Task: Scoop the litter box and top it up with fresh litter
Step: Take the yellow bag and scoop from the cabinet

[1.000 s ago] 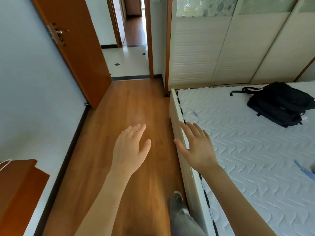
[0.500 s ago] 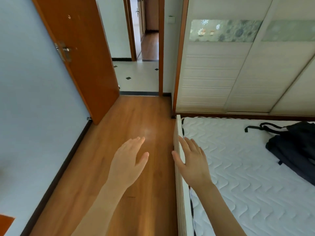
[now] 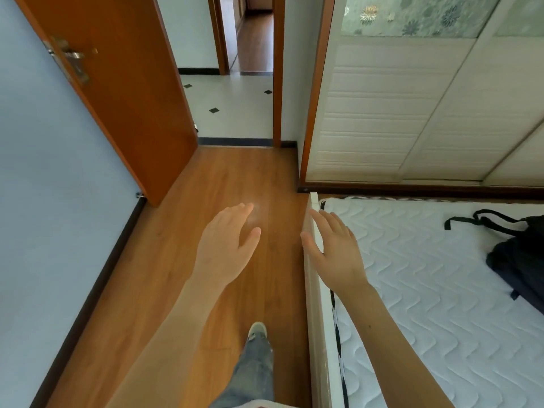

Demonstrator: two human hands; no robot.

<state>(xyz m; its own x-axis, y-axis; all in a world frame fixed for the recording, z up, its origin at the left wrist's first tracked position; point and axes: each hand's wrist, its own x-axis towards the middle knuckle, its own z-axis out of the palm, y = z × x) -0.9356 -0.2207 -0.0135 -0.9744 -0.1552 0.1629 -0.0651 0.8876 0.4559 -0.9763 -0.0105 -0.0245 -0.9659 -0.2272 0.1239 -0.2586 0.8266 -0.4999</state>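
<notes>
Meanwhile the open doorway (image 3: pixel 235 107) has drawn nearer as the person walks, left hand (image 3: pixel 226 245) and right hand (image 3: pixel 335 251) empty with fingers apart, no litter box yet visible.

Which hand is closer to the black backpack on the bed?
The right hand, over the bed's edge. The backpack lies farther right; the left hand hovers above the wooden floor.

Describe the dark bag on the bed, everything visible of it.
The dark bag lies slumped on the white quilted mattress at the frame's right edge, cut off by it. It looks like soft black or navy fabric, rumpled and limp. A thin strap loops out from it toward the wardrobe side. Only the mattress touches it; neither hand is near.
</notes>
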